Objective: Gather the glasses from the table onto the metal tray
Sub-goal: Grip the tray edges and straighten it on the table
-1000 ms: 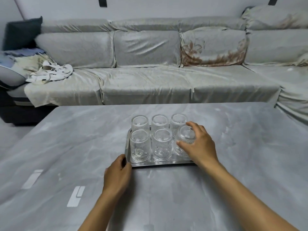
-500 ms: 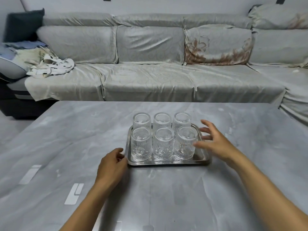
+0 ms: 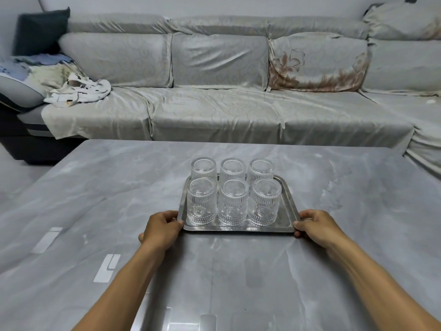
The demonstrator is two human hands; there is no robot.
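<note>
Grey marbled worktop (image 3: 95, 199), glossy, with pale rectangular reflections at 7 o'clock. Behind it, 10 through 2 o'clock, a long sofa (image 3: 214, 111) under a pale patterned cover; dark cushion (image 3: 40, 29) at 10 o'clock, crumpled white cloth (image 3: 78, 93) just below it on the seat, a brown floral cushion (image 3: 317, 63) at 1 o'clock. Metal tray (image 3: 285, 204) sits on the worktop at frame centre; all six ribbed glasses (image 3: 232, 203) stand on it in two rows of three, apparently upside down, touching or nearly so. Left hand (image 3: 160, 229) at 8 o'clock of the tray: grip closed on the near-left corner, thumb on the rim, fingers curled below. Right hand (image 3: 317, 226) at 4 o'clock: grip closed on the near-right corner, same posture. Fingertips under the rim are hidden; cannot tell whether the tray is lifted off the worktop. Back row of glasses partly masked by the front row; tray's far edge mostly hidden. Versus half a second ago: right hand was spread open, off the tray, beside the right-front glass; left hand lay at the left edge. Both now clamp the near corners.
</note>
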